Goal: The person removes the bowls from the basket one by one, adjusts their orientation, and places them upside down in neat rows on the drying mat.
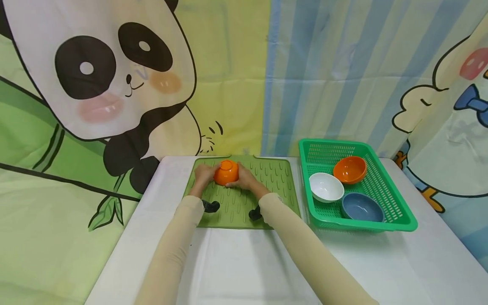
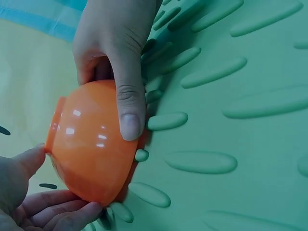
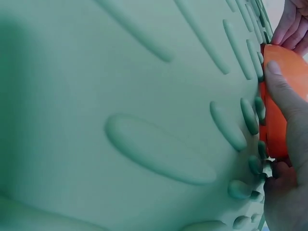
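An orange bowl (image 1: 227, 173) is upside down at the far part of the green drying mat (image 1: 228, 212), its foot ring uppermost. My left hand (image 1: 204, 174) grips its left side; in the left wrist view the left thumb is at the foot ring and the fingertips (image 2: 91, 210) are at the rim. From the right, my right hand (image 1: 245, 178) holds the same bowl, its thumb (image 3: 281, 89) along the outer wall near the rim. The rim is close over the mat's raised ridges. The bowl's inside is hidden.
A green plastic basket (image 1: 396, 199) stands right of the mat. In it are another orange bowl (image 1: 350, 170), a white bowl (image 1: 326, 187) and a blue-grey bowl (image 1: 362, 207). A printed curtain (image 1: 236, 84) hangs behind the white table (image 1: 236, 262).
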`<state>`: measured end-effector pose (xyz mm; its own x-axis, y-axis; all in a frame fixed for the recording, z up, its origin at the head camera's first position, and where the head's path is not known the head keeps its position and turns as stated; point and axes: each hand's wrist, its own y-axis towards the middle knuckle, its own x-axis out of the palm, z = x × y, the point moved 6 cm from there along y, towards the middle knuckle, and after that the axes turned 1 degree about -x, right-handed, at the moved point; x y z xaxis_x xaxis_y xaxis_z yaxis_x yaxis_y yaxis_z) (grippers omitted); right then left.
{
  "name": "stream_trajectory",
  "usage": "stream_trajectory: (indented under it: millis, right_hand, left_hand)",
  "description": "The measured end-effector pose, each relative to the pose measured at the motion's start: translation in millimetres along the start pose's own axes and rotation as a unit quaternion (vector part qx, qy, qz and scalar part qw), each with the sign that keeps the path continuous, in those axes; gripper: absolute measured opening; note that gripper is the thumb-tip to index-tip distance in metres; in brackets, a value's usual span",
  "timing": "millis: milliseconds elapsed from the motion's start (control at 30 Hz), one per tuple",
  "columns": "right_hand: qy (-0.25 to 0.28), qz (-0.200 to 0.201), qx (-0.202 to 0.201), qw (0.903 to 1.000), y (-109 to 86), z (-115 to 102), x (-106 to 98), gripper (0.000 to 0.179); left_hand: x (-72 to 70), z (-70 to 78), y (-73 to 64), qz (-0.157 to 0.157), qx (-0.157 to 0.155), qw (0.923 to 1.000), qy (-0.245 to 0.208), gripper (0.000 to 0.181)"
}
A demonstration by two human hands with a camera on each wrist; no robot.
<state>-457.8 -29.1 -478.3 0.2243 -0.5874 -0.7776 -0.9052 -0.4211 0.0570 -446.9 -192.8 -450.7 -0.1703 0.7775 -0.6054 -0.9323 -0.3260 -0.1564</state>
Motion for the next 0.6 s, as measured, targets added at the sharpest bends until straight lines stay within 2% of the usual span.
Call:
stream_trajectory:
  millis: [100,200,300,433,600]
  right_hand:
    - [0.012,-0.002,0.012,0.9999,-1.5,1,-2,0.108]
    - [0.03,-0.002,0.021,0.9993,-2.5,0,-7,0.108]
    - [0.032,0.004,0.01,0.9994,-2.5,-7,-19,0.106]
    - [0.016,0.02,-0.018,0.9995,-7.6,-26,-53,0.104]
    - [0.025,0.06,-0.057,0.9963,-22.8,-48,-115,0.104]
  left_hand:
    - [0.8,1.8,-0.2,0.006,0.001,0.9999,0.015,0.048]
    - [0.8,1.6,-0.3,0.01,-0.001,0.9999,0.009,0.048]
    - [-1.6,-0.3,-0.1,0.019,0.006,0.9998,0.008,0.05]
    - [-1.7,-2.5,0.4,0.023,0.019,0.9995,0.009,0.052]
    - [-0.1,-5.6,1.6,0.014,0.017,0.9997,0.011,0.057]
